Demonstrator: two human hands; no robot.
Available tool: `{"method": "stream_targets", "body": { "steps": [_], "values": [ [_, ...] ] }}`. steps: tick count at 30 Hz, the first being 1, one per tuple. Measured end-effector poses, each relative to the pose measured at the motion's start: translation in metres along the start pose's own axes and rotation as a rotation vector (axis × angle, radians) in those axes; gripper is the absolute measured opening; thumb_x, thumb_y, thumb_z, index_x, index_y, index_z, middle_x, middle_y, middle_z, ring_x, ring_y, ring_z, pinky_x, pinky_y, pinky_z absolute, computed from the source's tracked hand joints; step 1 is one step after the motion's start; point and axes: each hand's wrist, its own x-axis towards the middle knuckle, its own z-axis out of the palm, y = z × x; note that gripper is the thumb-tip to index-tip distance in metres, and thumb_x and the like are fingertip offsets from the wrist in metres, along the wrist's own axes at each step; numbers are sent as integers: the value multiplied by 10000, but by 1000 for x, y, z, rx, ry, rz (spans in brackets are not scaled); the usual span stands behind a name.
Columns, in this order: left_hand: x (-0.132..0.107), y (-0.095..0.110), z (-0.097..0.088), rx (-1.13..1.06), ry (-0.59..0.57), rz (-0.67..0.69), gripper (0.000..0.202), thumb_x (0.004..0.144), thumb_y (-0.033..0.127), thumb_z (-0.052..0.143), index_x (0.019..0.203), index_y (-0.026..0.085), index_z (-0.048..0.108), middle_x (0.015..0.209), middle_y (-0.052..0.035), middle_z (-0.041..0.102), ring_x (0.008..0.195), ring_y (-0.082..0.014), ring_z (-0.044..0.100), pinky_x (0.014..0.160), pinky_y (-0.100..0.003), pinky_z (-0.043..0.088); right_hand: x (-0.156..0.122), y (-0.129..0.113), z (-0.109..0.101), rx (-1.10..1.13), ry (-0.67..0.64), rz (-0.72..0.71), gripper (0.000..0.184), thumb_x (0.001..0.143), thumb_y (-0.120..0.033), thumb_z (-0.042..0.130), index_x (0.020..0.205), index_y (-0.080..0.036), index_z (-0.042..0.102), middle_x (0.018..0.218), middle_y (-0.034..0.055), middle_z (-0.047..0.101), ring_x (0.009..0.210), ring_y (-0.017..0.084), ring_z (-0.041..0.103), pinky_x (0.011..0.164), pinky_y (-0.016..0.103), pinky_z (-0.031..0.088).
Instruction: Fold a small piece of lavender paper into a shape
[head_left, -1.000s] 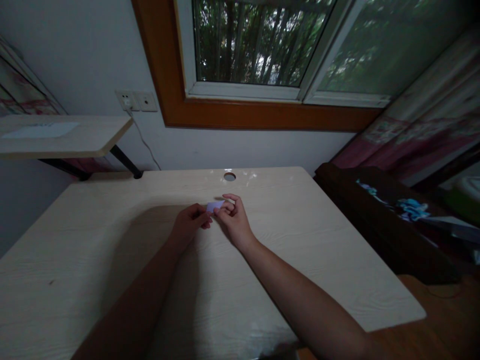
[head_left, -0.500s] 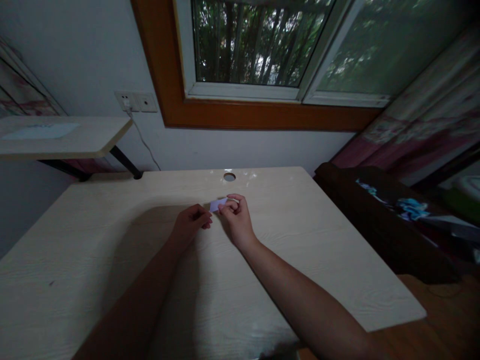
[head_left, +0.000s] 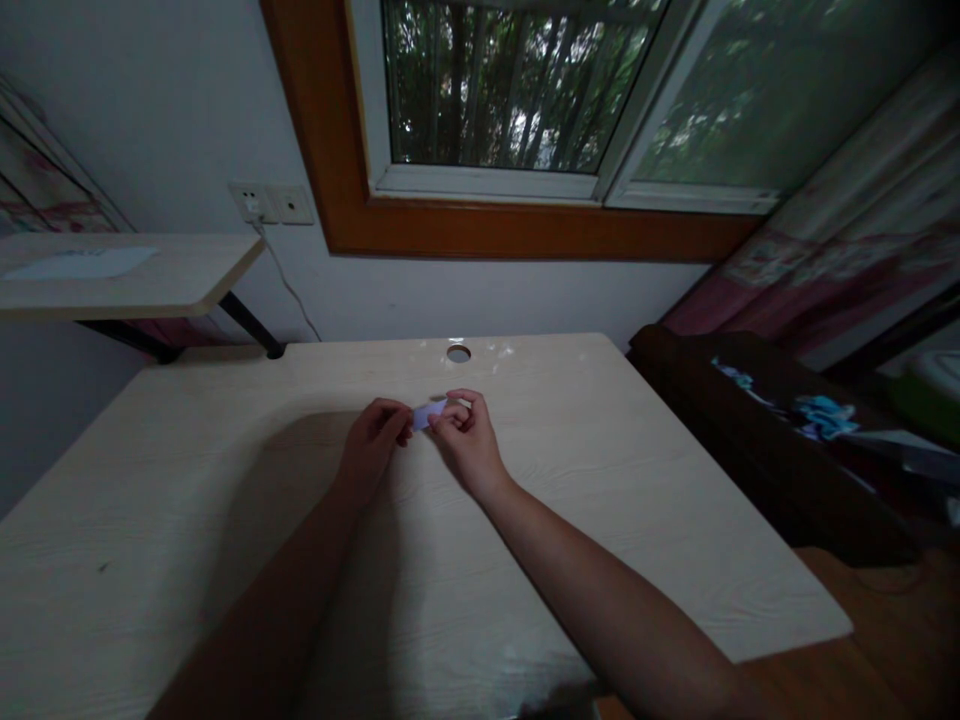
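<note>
A small pale-purple piece of paper [head_left: 428, 415] is held between my two hands, over the far middle part of the desk [head_left: 630, 500]. My left hand [head_left: 375, 435] pinches its left edge between thumb and fingers. From the other side, my right hand [head_left: 469, 435] grips the right end with thumb and index finger, its fingers curled. The paper lies slightly tilted, its right end higher in the view. My fingers cover both of its ends.
Behind my hands, the desktop has a round cable hole [head_left: 459, 354]. A raised shelf [head_left: 187, 285] with a white sheet [head_left: 82, 263] on it stands at the left back. A cable [head_left: 289, 285] hangs from the wall socket [head_left: 270, 204]. Dark furniture [head_left: 750, 440] stands right of the desk.
My left hand has closed on the paper's left edge, where before its fingers were just beside it. The paper and my right hand have shifted slightly left.
</note>
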Motion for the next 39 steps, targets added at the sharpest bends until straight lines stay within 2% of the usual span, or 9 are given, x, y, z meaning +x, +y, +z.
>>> {"method": "stream_targets", "body": {
  "steps": [6,11,17,23,27,35,39],
  "values": [
    [3,0,0,171,14,-31,180,786,346,697,837,178,656,764,-5,646,658,-126,586,623,-245,476,-2,5,1,-63,-95,7,433,757,-266,758,1109,-270,507,786,-48,689,723,131,655,689,266,510],
    [4,-6,-3,234,6,-3,179,779,333,706,886,193,670,831,-17,679,768,-156,637,702,-271,509,-2,4,1,-80,-105,21,427,750,-253,755,1099,-274,509,778,-47,685,696,132,650,669,265,505],
    [4,-9,-3,199,21,4,187,766,319,711,893,196,648,824,-8,661,747,-153,632,692,-280,514,-1,0,2,-50,-32,13,431,724,-221,761,1063,-259,498,767,-47,692,702,133,652,692,270,497],
    [4,-10,-1,109,-55,8,270,711,248,746,933,199,599,808,11,623,737,-137,601,697,-270,491,-1,-6,2,-3,34,27,437,735,-214,744,1080,-256,479,760,-46,710,683,136,645,702,279,484],
    [3,-9,0,22,-80,19,298,738,237,724,997,202,581,781,25,585,702,-120,565,663,-250,458,-2,-10,3,19,13,60,460,720,-230,762,1077,-255,473,762,-41,715,696,145,659,704,287,490],
    [2,-4,0,29,-37,16,238,794,243,677,1013,202,594,700,46,524,622,-106,525,583,-229,420,-3,-11,4,-20,-18,48,360,740,-271,765,1018,-244,538,761,-28,705,706,142,650,705,283,495],
    [3,-4,-1,27,41,52,265,795,241,671,1042,211,581,704,51,529,618,-106,541,605,-232,440,-5,-14,5,-25,-18,37,256,789,-341,731,974,-239,586,812,-8,694,734,141,644,710,287,525]
  ]
}}
